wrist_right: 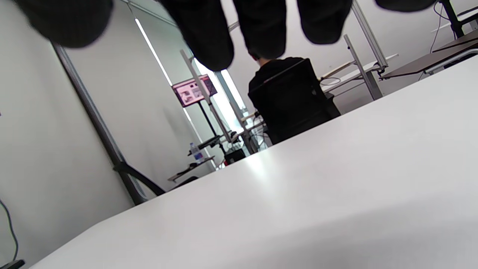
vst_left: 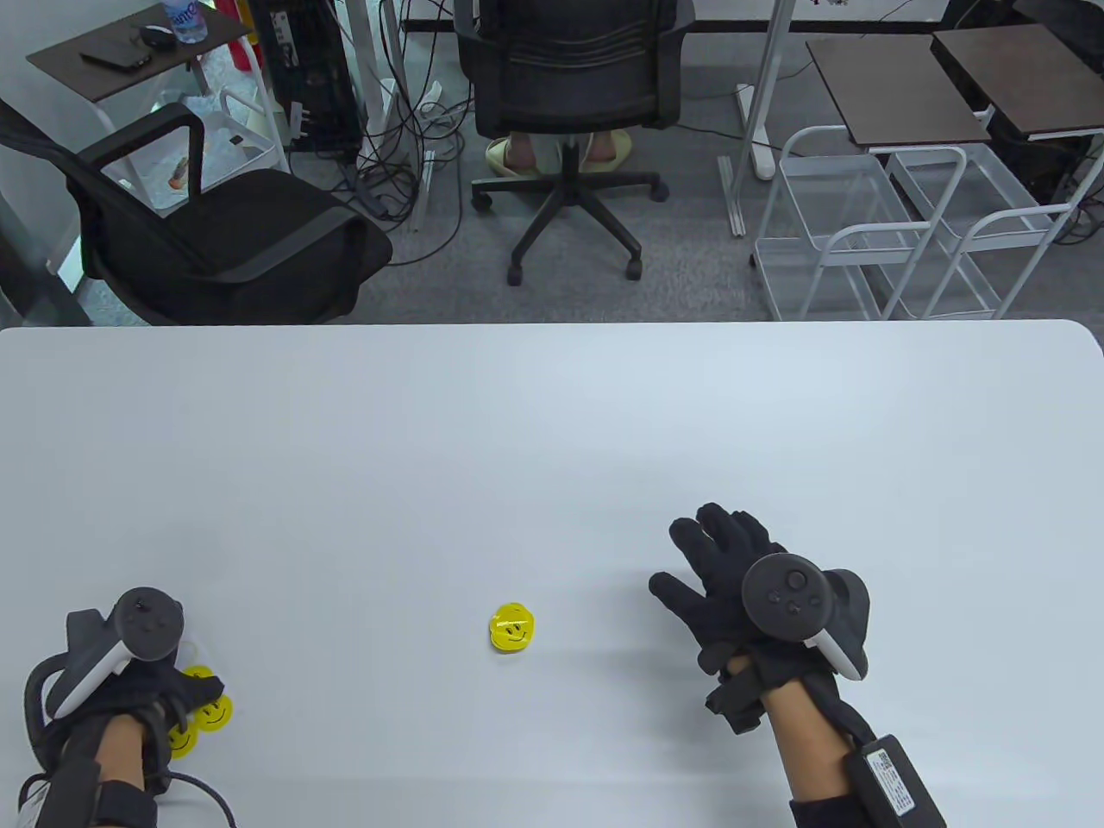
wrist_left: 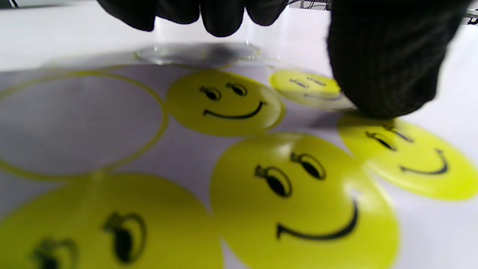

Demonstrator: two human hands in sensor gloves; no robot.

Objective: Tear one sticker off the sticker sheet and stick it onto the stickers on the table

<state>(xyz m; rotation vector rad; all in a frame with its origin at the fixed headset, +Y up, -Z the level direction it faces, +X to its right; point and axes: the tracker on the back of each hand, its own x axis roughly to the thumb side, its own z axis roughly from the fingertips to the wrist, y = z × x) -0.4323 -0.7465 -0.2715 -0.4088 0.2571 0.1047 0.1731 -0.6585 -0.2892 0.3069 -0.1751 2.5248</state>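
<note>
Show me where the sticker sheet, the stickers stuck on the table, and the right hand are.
sticker sheet (wrist_left: 298, 194): left wrist view, on a smiley sticker in the sheet's middle.
stickers on the table (vst_left: 512, 629): table view, middle of the yellow stack.
right hand (vst_left: 733, 569): table view, back of the glove.

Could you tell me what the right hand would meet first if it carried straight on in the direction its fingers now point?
Probably nothing: the black-gloved right hand points up-left over bare white table; the small stack of yellow smiley stickers sits off that line, nearer the person.

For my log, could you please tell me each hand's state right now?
Left hand: holds the clear sheet of yellow smiley stickers.
Right hand: open, fingers spread, holding nothing.
</note>
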